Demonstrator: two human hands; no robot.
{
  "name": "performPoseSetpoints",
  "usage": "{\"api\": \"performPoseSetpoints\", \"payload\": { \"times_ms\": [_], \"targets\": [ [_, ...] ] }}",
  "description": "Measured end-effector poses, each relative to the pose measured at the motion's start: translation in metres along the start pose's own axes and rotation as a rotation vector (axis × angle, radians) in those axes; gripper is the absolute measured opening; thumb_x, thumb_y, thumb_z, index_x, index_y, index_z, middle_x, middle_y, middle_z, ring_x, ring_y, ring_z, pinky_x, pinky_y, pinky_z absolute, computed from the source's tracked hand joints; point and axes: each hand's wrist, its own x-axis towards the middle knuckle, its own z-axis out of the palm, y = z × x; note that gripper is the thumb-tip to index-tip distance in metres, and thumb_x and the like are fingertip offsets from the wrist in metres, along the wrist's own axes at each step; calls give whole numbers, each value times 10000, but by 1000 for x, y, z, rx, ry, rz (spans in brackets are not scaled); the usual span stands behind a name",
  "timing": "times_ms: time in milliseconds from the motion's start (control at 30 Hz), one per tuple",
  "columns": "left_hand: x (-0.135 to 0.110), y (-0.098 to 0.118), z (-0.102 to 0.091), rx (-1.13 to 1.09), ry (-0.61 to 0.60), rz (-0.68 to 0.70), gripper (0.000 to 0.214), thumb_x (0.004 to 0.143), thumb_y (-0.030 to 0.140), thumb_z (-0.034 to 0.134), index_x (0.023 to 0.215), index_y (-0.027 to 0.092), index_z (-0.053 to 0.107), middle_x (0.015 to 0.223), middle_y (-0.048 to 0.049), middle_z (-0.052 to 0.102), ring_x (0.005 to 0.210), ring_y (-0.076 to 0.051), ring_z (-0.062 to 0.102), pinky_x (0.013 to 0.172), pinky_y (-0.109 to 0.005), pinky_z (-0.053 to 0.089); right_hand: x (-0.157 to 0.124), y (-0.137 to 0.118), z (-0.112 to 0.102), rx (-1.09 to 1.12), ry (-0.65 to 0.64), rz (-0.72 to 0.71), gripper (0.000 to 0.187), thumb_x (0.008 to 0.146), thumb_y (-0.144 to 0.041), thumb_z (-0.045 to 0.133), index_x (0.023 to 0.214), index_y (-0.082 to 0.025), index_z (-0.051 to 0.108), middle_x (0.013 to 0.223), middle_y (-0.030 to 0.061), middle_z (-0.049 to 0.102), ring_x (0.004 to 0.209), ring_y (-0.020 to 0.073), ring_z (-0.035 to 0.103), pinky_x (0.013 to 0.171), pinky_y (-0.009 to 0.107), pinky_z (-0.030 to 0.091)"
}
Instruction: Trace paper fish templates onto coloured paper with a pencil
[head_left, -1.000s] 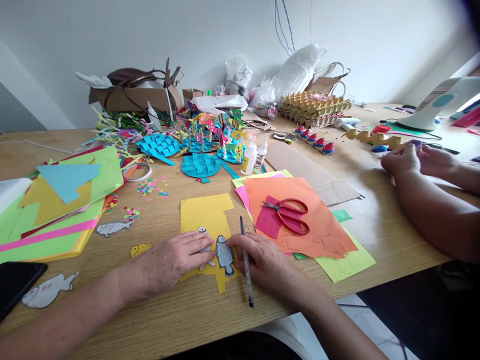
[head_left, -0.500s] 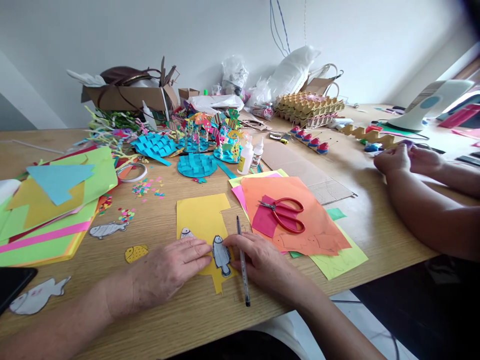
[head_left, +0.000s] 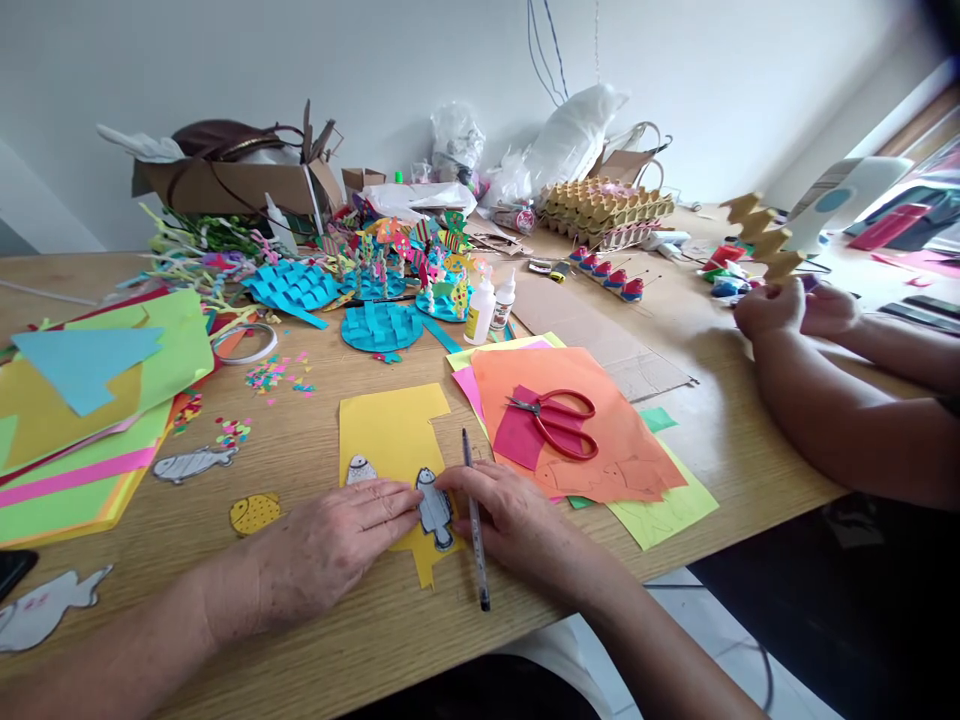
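Observation:
My left hand lies flat, fingers together, on a yellow sheet of paper near the table's front edge, partly covering a grey fish cut-out. A second grey fish cut-out lies on the same sheet between my hands; fingertips of both touch it. My right hand rests beside it with a pen lying over or between its fingers; whether it is gripped is unclear. Red scissors lie on orange and pink paper to the right.
Another person's hands at the right hold a cardboard zigzag strip. Stacked coloured sheets lie left, with fish cut-outs and confetti. Glue bottles, blue woven paper shapes, egg cartons and a cardboard box fill the back.
The other person has lifted the cardboard zigzag strip off the table. My hands stay on the yellow sheet; the left fingers slid a little, uncovering more of the left fish cut-out.

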Motion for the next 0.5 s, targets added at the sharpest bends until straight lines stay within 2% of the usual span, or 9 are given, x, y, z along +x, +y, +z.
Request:
{"api": "performPoseSetpoints", "payload": {
  "times_ms": [300, 500],
  "targets": [
    [1, -2, 0, -73, -38, -15, 427, 876, 21, 322, 1247, 74, 526, 1266, -154, 566, 1170, -223, 533, 979, -366, 464, -1, -2, -1, 19, -7, 9, 290, 799, -63, 590, 1060, -189, 598, 979, 49, 653, 913, 171, 595, 796, 286, 462],
    [0, -2, 4, -112, -72, -46, 413, 910, 40, 304, 1261, 98, 514, 1298, -143, 537, 1199, -229, 500, 993, -389, 447, 0, -1, 0, 14, 1, 9, 277, 799, -55, 583, 1050, -172, 606, 949, 56, 662, 865, 173, 606, 758, 287, 468]
  ]
}}
